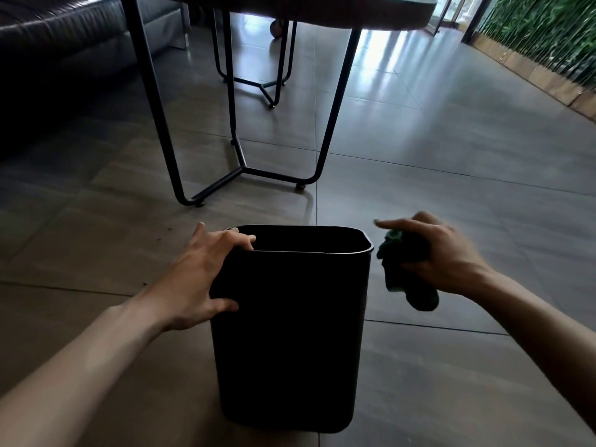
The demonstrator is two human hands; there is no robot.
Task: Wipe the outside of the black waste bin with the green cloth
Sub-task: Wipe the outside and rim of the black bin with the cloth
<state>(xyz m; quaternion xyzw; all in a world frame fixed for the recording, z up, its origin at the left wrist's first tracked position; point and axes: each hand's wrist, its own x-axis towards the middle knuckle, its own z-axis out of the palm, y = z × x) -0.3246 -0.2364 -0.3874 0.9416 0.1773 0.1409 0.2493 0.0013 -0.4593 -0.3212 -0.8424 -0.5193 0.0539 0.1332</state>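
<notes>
The black waste bin (290,333) stands upright on the tiled floor right in front of me, its open top towards me. My left hand (203,275) grips the bin's left upper corner, fingers over the rim and thumb on the near wall. My right hand (438,253) hovers just right of the bin's rim, closed around the bunched dark green cloth (406,272). The cloth hangs below the fingers and sits a small gap away from the bin's right wall.
A table with thin black metal legs (245,169) stands just beyond the bin. A dark sofa (64,43) fills the far left. A green plant wall with a wooden base (548,59) runs along the far right. Grey floor tiles (451,156) spread all around.
</notes>
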